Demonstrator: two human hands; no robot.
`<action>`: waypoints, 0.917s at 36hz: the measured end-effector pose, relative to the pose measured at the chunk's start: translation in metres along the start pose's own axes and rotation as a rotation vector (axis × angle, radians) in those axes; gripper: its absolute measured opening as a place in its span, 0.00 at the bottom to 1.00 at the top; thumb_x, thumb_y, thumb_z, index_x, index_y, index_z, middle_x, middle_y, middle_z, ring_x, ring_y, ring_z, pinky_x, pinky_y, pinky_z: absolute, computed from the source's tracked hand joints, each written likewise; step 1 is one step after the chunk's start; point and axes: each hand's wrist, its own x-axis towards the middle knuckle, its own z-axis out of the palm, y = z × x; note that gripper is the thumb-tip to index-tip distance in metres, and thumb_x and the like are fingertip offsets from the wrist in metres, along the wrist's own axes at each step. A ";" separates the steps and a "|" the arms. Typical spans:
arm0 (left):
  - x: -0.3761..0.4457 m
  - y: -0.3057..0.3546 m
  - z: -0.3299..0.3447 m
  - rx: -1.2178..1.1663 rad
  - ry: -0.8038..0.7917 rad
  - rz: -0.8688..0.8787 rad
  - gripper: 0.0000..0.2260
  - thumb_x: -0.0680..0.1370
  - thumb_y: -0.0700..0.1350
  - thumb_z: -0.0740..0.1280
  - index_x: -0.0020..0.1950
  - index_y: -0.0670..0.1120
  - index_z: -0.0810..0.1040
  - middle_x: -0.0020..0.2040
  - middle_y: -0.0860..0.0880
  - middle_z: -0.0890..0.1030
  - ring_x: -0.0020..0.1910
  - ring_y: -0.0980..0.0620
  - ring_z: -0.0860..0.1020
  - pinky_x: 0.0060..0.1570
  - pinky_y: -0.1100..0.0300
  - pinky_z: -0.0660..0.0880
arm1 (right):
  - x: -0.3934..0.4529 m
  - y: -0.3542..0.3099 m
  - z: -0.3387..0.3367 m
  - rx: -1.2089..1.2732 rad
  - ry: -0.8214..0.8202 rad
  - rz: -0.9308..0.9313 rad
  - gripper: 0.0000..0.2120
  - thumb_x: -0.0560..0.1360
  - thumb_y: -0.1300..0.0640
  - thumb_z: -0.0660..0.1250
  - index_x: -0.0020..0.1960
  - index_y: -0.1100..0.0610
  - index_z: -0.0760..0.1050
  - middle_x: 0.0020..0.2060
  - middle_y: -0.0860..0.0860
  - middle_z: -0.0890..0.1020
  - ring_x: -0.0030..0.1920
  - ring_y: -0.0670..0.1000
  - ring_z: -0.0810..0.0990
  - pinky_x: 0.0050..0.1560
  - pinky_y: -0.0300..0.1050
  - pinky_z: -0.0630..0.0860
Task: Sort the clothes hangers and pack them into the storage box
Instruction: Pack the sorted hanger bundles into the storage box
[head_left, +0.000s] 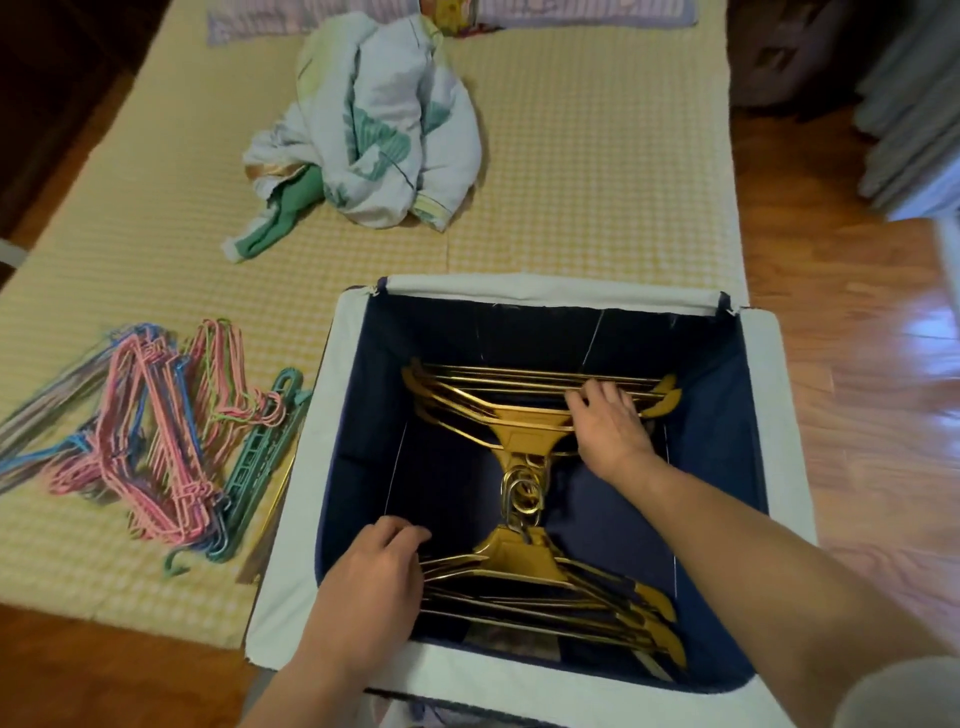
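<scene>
There is one view, a wide-angle head camera looking forward and steeply down from above and just behind the near side of the box. It sits close: the box fills the lower middle, and both forearms enter from the bottom edge, the left hand low in frame, the right hand reaching further in. Beyond the box the view runs up over the mat to its far end at the top edge. Floor shows along the right, and straight lines bow towards the edges.
</scene>
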 end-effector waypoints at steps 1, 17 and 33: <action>-0.002 0.001 -0.004 -0.006 0.004 0.009 0.16 0.83 0.45 0.64 0.70 0.54 0.77 0.63 0.59 0.75 0.59 0.58 0.76 0.55 0.65 0.77 | -0.004 -0.003 -0.006 0.008 0.004 0.013 0.33 0.69 0.64 0.73 0.71 0.54 0.66 0.65 0.56 0.70 0.67 0.58 0.67 0.72 0.56 0.65; -0.052 -0.056 -0.055 -0.212 0.245 0.200 0.13 0.81 0.40 0.66 0.63 0.53 0.81 0.57 0.61 0.75 0.56 0.66 0.70 0.56 0.76 0.64 | -0.096 -0.073 -0.081 0.249 -0.098 0.352 0.21 0.77 0.60 0.64 0.69 0.55 0.70 0.67 0.57 0.70 0.67 0.60 0.68 0.68 0.57 0.70; -0.197 -0.309 -0.139 -0.546 0.225 -0.168 0.10 0.80 0.40 0.66 0.55 0.52 0.82 0.52 0.57 0.83 0.54 0.58 0.80 0.53 0.64 0.74 | -0.104 -0.427 -0.199 0.535 0.235 0.008 0.14 0.79 0.58 0.64 0.64 0.52 0.76 0.61 0.53 0.74 0.62 0.54 0.75 0.63 0.50 0.72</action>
